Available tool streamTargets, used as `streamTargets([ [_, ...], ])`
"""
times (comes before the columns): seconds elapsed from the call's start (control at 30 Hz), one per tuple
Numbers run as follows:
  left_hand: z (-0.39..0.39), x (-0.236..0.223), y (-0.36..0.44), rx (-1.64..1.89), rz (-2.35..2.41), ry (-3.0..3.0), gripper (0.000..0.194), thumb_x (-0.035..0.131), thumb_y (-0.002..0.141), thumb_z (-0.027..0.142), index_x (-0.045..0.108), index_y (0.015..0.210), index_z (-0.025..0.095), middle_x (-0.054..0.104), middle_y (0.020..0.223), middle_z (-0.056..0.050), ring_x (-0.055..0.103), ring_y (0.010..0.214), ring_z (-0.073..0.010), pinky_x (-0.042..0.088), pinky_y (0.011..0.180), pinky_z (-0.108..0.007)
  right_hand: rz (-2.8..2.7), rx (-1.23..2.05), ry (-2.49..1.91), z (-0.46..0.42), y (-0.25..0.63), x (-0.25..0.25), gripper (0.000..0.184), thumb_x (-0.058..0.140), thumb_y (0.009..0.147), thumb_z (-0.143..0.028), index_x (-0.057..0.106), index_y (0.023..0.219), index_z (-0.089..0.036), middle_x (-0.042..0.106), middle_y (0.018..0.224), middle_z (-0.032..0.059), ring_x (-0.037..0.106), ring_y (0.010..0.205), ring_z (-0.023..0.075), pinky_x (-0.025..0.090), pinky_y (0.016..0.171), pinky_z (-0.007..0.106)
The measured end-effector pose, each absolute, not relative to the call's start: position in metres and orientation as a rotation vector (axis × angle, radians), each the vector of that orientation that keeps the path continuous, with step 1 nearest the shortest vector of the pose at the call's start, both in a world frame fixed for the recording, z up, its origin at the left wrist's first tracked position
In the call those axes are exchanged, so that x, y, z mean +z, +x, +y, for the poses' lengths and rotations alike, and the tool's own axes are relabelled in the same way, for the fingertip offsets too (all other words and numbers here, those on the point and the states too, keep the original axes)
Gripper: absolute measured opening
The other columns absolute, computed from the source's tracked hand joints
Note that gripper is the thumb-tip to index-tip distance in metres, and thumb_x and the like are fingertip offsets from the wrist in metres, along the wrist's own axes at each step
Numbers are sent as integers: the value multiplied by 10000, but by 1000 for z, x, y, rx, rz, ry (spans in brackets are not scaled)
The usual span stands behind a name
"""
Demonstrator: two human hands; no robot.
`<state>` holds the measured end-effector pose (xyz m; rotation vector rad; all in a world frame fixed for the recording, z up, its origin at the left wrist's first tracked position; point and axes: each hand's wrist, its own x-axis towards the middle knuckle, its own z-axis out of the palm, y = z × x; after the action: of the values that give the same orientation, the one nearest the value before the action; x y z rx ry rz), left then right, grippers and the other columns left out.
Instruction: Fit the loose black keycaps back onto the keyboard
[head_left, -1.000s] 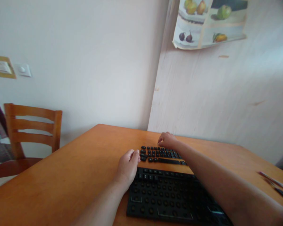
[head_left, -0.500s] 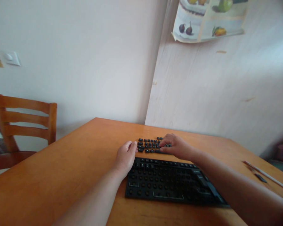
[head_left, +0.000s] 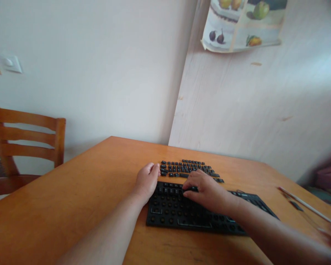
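Note:
A black keyboard [head_left: 193, 217] lies on the wooden table, with most of its key positions bare. Several keycaps sit in its upper rows at the left. My left hand [head_left: 146, 181] is curled closed against the keyboard's rear left corner; what its fingers hold, if anything, is hidden. Over the number row, just right of the seated keycaps, my right hand [head_left: 205, 189] has its thumb and fingertips pinched together on a small black keycap, mostly covered by the fingers. Behind the keyboard, loose black keycaps [head_left: 184, 166] lie in rows.
At the right of the table [head_left: 93, 187] lie a thin pale stick [head_left: 303, 203] and a small dark tool [head_left: 295, 205]. A wooden chair [head_left: 30, 137] stands at the left. Beyond the table are the wall and a board with a fruit picture [head_left: 242, 25].
My right hand has come back from the loose keycaps to the keyboard's number row. My left hand has stayed at the rear left corner. The view has shifted slightly.

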<state>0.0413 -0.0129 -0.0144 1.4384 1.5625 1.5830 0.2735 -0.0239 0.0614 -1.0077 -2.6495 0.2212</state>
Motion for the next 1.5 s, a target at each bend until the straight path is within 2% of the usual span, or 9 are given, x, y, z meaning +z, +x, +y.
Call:
streamTargets([
  [0.97,-12,-14,42,1569,1568,1426,373,460,878,496,559,665,206,645,663,-27,610,659,-178,445,618,-271,-2674,95,-1136,-30,257,59,28,688,774,-221,677,770,-195,621,824,40,499,873,197,365,793,322],
  [1.27,-13,-13,42,1558,1576,1419,378,461,872,503,565,661,207,651,669,-36,616,672,-184,450,623,-276,-2693,174,-1168,-27,252,63,90,699,746,-183,628,691,-194,607,774,26,510,830,185,387,750,302],
  [1.5,-14,-12,42,1568,1566,1416,378,456,871,499,568,658,208,646,663,-28,602,655,-179,443,617,-272,-2733,116,-1221,-32,245,68,100,695,736,-166,619,675,-188,619,796,39,527,854,195,385,761,315],
])
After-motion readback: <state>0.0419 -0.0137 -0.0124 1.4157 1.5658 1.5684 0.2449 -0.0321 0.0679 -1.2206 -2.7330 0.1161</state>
